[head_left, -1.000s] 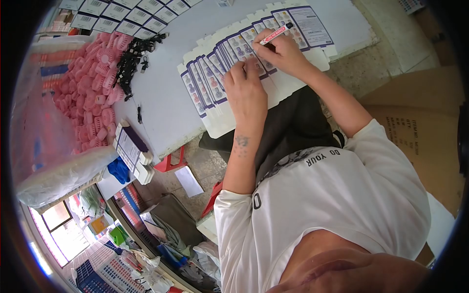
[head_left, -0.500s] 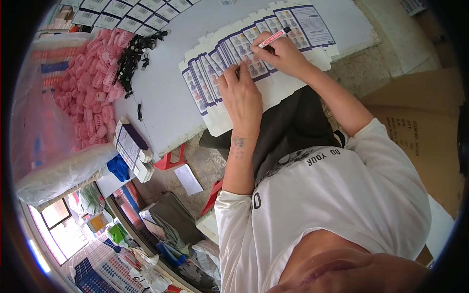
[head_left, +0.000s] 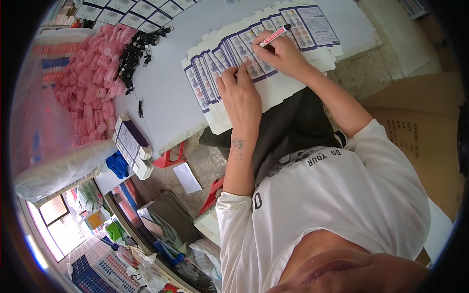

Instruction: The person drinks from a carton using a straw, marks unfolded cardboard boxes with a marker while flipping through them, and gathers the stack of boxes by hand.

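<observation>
Flat printed cartons [head_left: 204,83] with purple edges lie fanned out and overlapping along the table's front edge. My right hand [head_left: 281,53] is closed around a red and white marker [head_left: 274,36], whose black end points up to the right. The marker's tip by my fingers is hard to make out. Left of it, my left hand [head_left: 239,95] rests on the fanned cartons, its fingers bent and touching them; its fingertips are partly hidden.
Pink fans [head_left: 100,73] are heaped at the left beside black cables [head_left: 138,53]. Boxes with barcodes [head_left: 132,19] stand in rows at the back left. Folded cartons [head_left: 131,146] lie at the table's left corner. A large brown carton [head_left: 415,132] is at the right.
My left hand has shifted slightly left over the cartons. My right hand, with the marker in it, has hardly moved.
</observation>
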{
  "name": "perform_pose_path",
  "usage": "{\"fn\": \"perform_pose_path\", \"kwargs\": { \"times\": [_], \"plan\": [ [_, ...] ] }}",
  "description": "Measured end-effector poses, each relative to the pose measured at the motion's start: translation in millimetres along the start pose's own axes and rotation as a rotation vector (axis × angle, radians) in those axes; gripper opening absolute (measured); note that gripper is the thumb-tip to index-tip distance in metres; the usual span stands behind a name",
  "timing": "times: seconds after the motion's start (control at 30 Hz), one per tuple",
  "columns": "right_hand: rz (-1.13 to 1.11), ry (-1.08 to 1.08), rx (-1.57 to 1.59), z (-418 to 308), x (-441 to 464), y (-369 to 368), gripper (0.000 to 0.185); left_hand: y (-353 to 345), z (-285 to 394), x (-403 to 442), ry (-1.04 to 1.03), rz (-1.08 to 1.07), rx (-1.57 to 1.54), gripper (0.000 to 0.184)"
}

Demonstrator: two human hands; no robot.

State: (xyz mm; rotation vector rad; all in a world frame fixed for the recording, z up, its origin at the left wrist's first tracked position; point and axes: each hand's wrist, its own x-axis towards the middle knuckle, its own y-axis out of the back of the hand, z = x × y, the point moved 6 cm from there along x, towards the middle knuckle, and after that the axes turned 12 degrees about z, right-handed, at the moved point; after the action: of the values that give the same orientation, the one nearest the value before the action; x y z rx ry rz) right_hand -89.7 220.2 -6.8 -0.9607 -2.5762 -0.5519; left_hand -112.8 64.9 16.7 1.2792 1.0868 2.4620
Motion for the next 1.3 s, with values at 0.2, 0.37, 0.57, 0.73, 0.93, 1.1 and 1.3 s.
{"fn": "perform_pose_path", "kwargs": {
  "times": [0.2, 0.37, 0.57, 0.73, 0.93, 1.1, 1.3],
  "plan": [
    [0.007, 0.062, -0.057, -5.5, 2.3, 0.9, 0.011, -0.3, 0.6, 0.6, 0.018, -0.002, -0.002, 0.026],
    [0.000, 0.109, -0.078, -2.5, 1.7, -2.0, 0.010, -1.5, -0.7, 0.6, 0.023, -0.027, 0.004, 0.028],
    [0.019, 0.058, -0.056, -15.4, 5.0, -0.7, 0.011, -1.5, 7.5, 4.2, -0.054, -0.094, 0.064, 0.029],
    [0.034, -0.002, 0.031, -11.5, 6.3, -2.3, 0.014, -5.2, 0.3, -0.7, 0.014, 0.023, 0.026, 0.030],
    [0.008, -0.030, 0.063, -7.0, 4.1, -0.9, 0.007, -1.7, 5.4, 3.0, -0.012, -0.055, 0.033, 0.028],
    [-0.020, -0.032, 0.055, 1.8, 2.4, -6.6, 0.009, -1.6, 1.7, 2.3, -0.008, -0.023, 0.029, 0.026],
    [-0.033, 0.025, 0.018, -0.4, 1.4, -8.2, 0.011, 4.2, -8.4, -1.2, 0.073, 0.033, 0.013, 0.021]
  ]
}}
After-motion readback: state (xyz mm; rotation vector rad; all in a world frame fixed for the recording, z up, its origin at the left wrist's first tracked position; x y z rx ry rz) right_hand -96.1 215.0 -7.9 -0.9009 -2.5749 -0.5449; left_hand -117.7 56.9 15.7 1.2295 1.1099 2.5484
